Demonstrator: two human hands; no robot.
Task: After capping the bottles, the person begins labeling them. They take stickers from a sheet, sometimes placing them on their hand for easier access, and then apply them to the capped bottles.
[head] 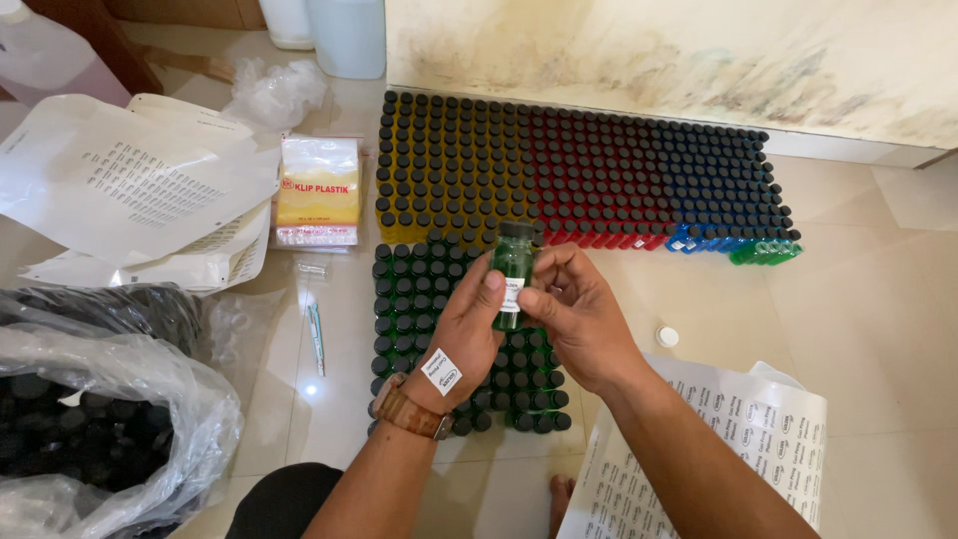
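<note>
Green bottle (513,274) held upright between both hands; left hand (461,339) fingers (488,289) clamped on it; right hand (579,317) fingers pinched at label; both forearms raised over floor.

The small bottle (513,274) between the left hand (461,334) and the right hand (576,317) is showing green liquid, a black cap and a white label. At twelve o'clock, black-capped bottle blocks are running yellow (439,165), red (589,190), blue (714,195). At nine o'clock a yellow-and-white packet (317,190) is lying. At five o'clock a white sticker sheet (738,449) is showing dark print. A tan wristband (407,410) is wrapping the left wrist.
</note>
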